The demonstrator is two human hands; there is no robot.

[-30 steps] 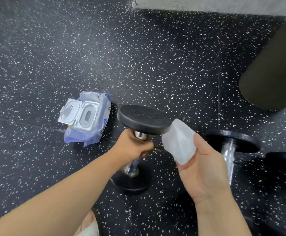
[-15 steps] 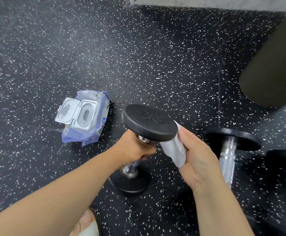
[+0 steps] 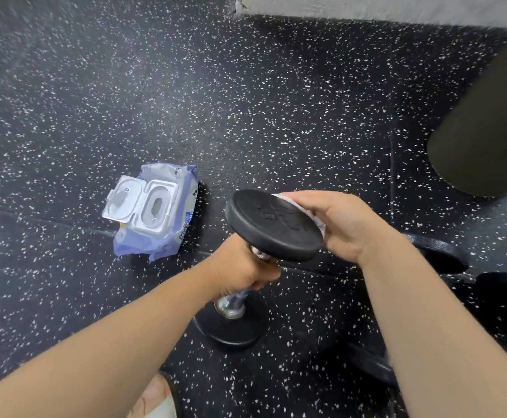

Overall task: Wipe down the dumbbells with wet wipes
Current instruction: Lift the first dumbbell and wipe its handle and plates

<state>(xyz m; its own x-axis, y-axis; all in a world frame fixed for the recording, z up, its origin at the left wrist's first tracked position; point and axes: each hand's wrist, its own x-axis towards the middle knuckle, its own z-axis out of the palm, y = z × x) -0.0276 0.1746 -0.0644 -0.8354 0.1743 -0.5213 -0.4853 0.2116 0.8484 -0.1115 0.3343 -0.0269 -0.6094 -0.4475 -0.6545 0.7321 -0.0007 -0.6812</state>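
Black dumbbell in left hand (wipe under right hand)

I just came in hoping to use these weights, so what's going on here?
A person is wiping a dumbbell. Their left hand grips its handle, holding it upright with the lower head seemingly on the speckled floor. Their right hand presses a wet wipe against the rim of the upper head. The wipe pack lies on the floor to the left, lid open. Other dumbbells lie at the right, untouched.
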